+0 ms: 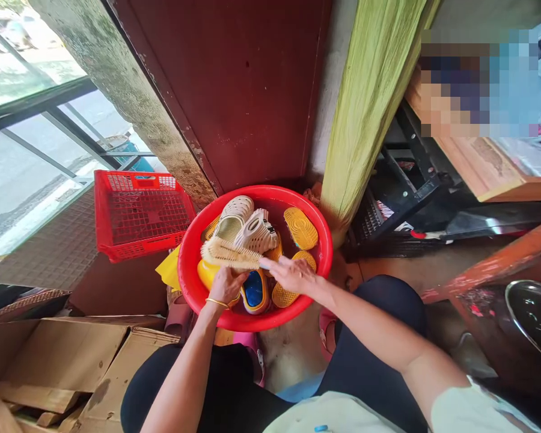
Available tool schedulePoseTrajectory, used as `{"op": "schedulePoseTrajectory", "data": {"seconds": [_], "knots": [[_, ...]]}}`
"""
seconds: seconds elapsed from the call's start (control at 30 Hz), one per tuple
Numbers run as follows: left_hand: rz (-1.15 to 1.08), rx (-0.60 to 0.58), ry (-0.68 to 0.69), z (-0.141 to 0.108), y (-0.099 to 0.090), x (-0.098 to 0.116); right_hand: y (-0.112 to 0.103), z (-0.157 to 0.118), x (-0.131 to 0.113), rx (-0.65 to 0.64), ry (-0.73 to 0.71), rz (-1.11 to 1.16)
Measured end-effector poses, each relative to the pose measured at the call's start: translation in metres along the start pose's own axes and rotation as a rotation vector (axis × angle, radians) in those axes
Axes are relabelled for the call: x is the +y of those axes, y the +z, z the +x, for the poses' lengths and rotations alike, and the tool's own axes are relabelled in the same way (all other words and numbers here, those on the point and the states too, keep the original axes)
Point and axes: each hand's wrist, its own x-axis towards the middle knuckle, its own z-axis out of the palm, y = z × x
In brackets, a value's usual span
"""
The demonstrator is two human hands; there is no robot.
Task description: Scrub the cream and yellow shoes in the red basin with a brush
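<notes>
A red basin (324, 243) holds several clogs in front of me. My right hand (293, 273) is closed around the pale handle of a scrubbing brush (232, 252), whose long bristled head points left over the basin. Just below the bristles, my left hand (228, 285) is curled, with a yellow bangle on the wrist; what its fingers hold is hidden. Close by it are a yellow clog (207, 273) and a clog with a blue insole (255, 290). Two cream clogs (237, 210) lie behind the brush. Yellow soles (300, 228) face up on the right.
A red plastic crate (146, 210) stands left of the basin, with cardboard boxes (67, 349) nearer me. Behind are a dark red door panel (234, 90) and a yellow-green curtain (365, 108). A wooden tabletop (487, 162) and a pot lid (534, 322) are on the right.
</notes>
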Motion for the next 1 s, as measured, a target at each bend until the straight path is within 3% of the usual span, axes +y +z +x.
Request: {"op": "schedulePoseTrajectory", "data": {"seconds": [0.13, 0.2, 0.3, 0.43, 0.57, 0.7, 0.77, 0.87, 1.0], "knots": [[0.342, -0.087, 0.268, -0.004, -0.001, -0.002, -0.025, 0.018, 0.043, 0.001, 0.282, -0.008], [0.459, -0.144, 0.377, -0.006, 0.0, -0.004, -0.031, 0.018, 0.05, 0.027, 0.324, 0.02], [0.593, -0.123, 0.465, -0.007, 0.003, -0.013, -0.024, 0.005, 0.032, 0.086, 0.192, 0.023], [0.762, -0.1, 0.474, -0.006, 0.007, -0.022, -0.018, -0.007, 0.011, 0.059, 0.025, -0.014], [0.896, -0.16, 0.633, -0.012, 0.016, -0.02, -0.033, -0.001, 0.049, -0.019, 0.277, -0.024], [0.959, -0.332, 0.693, -0.024, 0.03, -0.021, -0.047, 0.001, 0.088, -0.094, 0.483, -0.034], [0.909, -0.302, 0.667, -0.026, 0.035, -0.026, -0.047, -0.002, 0.084, -0.104, 0.486, -0.033], [0.889, -0.173, 0.56, -0.019, 0.037, -0.032, -0.043, -0.014, 0.055, -0.119, 0.416, -0.034], [0.901, -0.178, 0.445, -0.009, 0.032, -0.036, -0.037, -0.032, 0.014, -0.125, 0.219, -0.051]]}}
